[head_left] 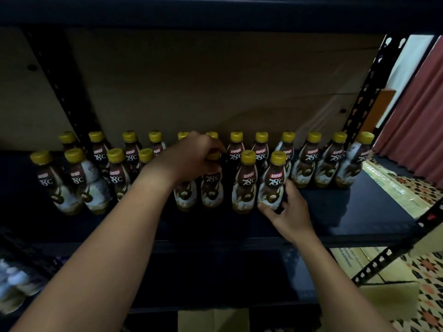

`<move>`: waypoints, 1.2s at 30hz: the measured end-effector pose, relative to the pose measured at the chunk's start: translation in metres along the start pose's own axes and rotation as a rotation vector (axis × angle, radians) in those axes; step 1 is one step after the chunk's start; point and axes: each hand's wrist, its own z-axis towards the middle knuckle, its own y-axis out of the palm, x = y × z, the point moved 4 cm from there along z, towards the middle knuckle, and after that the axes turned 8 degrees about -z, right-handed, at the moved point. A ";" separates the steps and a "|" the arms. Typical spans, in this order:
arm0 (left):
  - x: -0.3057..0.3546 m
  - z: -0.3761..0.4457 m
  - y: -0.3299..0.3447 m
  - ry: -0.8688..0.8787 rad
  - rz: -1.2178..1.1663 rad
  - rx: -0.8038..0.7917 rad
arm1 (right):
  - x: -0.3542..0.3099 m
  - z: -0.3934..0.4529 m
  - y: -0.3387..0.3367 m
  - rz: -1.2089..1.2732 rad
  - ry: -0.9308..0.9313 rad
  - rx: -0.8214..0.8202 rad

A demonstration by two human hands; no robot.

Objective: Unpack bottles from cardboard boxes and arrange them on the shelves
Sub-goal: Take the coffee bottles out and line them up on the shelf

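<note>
On a dark metal shelf (354, 219), two rows of Kopiko 78°C coffee bottles stand upright, yellow caps up. A person's right hand (288, 213) wraps its fingers and thumb round the lower body of the front-row bottle (273, 182) at about 3 o'clock from the centre of the shelf, the bottle's base on or just above the board; which, cannot be told. Just beside it at 9 o'clock stands a neighbouring front bottle (245, 185), untouched. The left hand (193, 156) reaches in from 7 o'clock and curls its fingers over the cap of another front-row bottle (212, 188), which stands near the middle of the shelf; a further bottle (185, 197) shows partly under the wrist. At 9 o'clock, more front-row bottles (79, 183) stand in a loose group. The back row (309, 159) runs along the rear of the shelf from 9 o'clock to 3 o'clock, against a brown backing board (191, 87). A perforated black upright (369, 85) frames the shelf at 2 o'clock, with a reddish curtain (417, 111) beyond it. At 4 o'clock, patterned floor tiles (429, 267) and flattened cardboard (395, 188) lie below. Blurred bottles (14, 283) show on a lower level at 8 o'clock.
</note>
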 end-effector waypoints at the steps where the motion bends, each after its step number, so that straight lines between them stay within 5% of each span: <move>1: 0.000 0.000 -0.001 0.010 -0.001 0.002 | 0.000 0.000 0.000 -0.001 -0.001 -0.001; 5: 0.024 0.004 0.000 0.119 0.022 0.049 | 0.000 0.000 0.001 -0.001 0.001 -0.010; 10: 0.050 0.029 0.026 0.186 0.122 -0.090 | -0.007 -0.002 0.001 0.022 0.010 -0.035; 26: 0.014 0.035 0.018 0.116 -0.079 -0.067 | -0.010 0.000 0.011 -0.071 -0.003 -0.146; 36: -0.020 0.028 -0.005 0.015 0.089 -0.085 | -0.005 0.000 0.012 -0.090 0.004 -0.140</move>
